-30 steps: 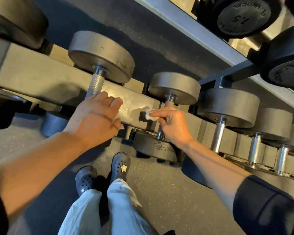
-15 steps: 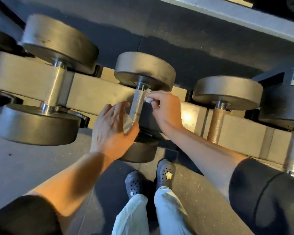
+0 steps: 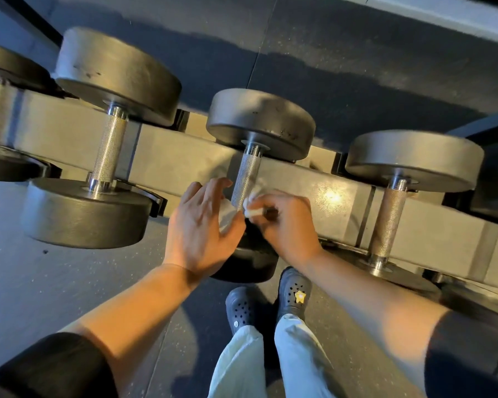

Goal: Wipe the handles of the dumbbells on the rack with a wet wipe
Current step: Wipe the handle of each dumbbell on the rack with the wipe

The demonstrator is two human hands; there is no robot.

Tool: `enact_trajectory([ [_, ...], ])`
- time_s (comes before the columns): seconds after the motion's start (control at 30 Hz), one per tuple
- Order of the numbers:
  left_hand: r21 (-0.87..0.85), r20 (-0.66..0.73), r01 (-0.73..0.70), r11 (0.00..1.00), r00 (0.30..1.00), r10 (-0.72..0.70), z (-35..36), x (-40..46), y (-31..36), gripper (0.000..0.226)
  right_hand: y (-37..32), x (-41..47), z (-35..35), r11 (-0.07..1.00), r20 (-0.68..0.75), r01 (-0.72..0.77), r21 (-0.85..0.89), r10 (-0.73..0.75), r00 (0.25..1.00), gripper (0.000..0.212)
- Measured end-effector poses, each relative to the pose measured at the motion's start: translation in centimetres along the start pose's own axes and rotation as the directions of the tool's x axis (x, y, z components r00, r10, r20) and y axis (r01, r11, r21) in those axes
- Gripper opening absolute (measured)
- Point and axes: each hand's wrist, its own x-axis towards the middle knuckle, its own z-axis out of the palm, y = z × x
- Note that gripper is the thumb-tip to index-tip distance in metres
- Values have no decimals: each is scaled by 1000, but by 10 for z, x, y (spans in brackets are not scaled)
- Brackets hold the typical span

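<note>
Compared with half a second earlier, both hands are sitting lower on the middle dumbbell's handle (image 3: 245, 179): the right hand (image 3: 288, 225), then up near the far head, is now pinching the wet wipe (image 3: 250, 203) against the lower end of the knurled handle. The left hand (image 3: 202, 225) is cupping a pale fold of wipe against the handle's left side, fingers partly spread and loosely curved; whether it is actually gripping the fold cannot be told. The view is also showing more of the rack beam (image 3: 184, 165) than before.

The middle dumbbell is lying across the beam, its near head (image 3: 250, 265) mostly hidden below the hands. The left dumbbell (image 3: 108, 147) and the right dumbbell (image 3: 388, 214) are flanking it, each well apart, leaving bare beam on either side. Dark floor (image 3: 69, 282) is lying open to the left of the black clogs (image 3: 270, 303).
</note>
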Motion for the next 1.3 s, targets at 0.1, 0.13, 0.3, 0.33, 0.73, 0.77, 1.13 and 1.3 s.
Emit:
enact_trajectory([
  [0.1, 19, 21, 18, 1000, 1000, -18, 1, -1, 0, 46, 0, -6, -2, 998, 151, -58, 21, 54, 987, 21],
  [0.13, 34, 32, 37, 999, 999, -38, 1, -1, 0, 47, 0, -5, -4, 998, 157, -55, 6, 53, 986, 22],
  [0.3, 58, 46, 95, 994, 994, -98, 4, -3, -2, 52, -7, 19, -10, 996, -232, 31, -87, -51, 971, 24],
  [0.33, 56, 43, 99, 993, 994, -102, 4, -3, -2, 53, -8, 25, -10, 995, -289, 48, -85, -71, 955, 22],
  [0.73, 15, 29, 97, 995, 995, -97, 2, -4, -2, 52, -18, 11, 6, 992, -72, 126, -10, -126, 989, 13],
  [0.77, 13, 30, 98, 995, 995, -98, 2, -4, -2, 54, -20, 4, 8, 992, 9, 121, 26, -121, 993, 16],
  [1.13, 51, 13, 140, 989, 990, -141, 3, -4, 2, 52, -8, 40, -5, 975, -316, 191, -116, -219, 923, 25],
  [1.3, 58, 5, 107, 993, 994, -108, 2, -3, 3, 49, -4, 40, 3, 949, -253, 232, -212, -283, 925, 24],
])
